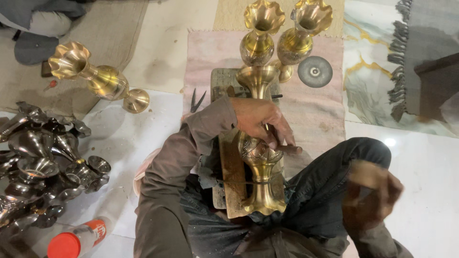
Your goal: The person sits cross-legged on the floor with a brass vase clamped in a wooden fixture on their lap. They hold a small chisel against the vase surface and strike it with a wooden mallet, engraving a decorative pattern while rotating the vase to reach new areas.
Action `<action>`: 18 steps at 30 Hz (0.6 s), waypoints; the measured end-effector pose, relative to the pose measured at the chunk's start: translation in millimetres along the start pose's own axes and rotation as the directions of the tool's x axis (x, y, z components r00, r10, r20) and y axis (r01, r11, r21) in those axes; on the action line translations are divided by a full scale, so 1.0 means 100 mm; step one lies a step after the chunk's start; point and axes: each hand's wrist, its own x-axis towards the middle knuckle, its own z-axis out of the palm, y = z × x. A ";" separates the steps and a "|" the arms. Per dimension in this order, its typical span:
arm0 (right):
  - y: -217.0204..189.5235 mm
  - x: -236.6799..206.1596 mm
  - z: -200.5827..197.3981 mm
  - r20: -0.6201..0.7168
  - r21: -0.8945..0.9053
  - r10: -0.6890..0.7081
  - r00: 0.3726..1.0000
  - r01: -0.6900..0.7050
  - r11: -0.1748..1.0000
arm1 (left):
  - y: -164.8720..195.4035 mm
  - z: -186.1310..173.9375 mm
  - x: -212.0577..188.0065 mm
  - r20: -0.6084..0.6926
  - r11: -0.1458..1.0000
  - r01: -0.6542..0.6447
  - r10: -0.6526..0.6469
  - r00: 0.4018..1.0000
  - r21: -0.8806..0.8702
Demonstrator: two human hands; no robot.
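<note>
step: chasing brass vase [258, 157] on wooden block [233, 177] | left hand [260, 122] closed on punch [287, 149] atop vase | right hand [370, 193] blurred right of vase, grip unclear | next: square strike needed

Left hand [260, 122] on brass vase [258, 157] (lying flat), right hand [370, 193] blurred

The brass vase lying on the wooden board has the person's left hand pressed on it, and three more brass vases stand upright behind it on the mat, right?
Not quite: the head view shows two upright brass vases behind it, not three. The left hand does press on the brass vase lying on the wooden board.
</note>
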 end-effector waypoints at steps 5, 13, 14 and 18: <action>-0.14 0.14 -0.10 0.338 -0.204 0.263 0.904 -0.202 0.958 | 0.00 0.05 -0.02 -0.100 0.984 0.176 -0.176 0.979 -0.008; -0.06 0.20 0.05 0.551 -0.119 0.233 0.801 -0.200 0.972 | -0.06 0.06 -0.05 -0.186 0.988 0.115 -0.095 0.978 0.101; -0.06 0.20 0.05 0.553 -0.125 0.222 0.803 -0.184 0.975 | -0.07 0.06 -0.05 -0.173 0.983 0.165 -0.149 0.974 0.080; -0.07 0.27 0.03 0.511 -0.166 0.229 0.829 -0.166 0.972 | -0.12 0.06 -0.04 -0.167 0.993 0.053 -0.035 0.985 0.110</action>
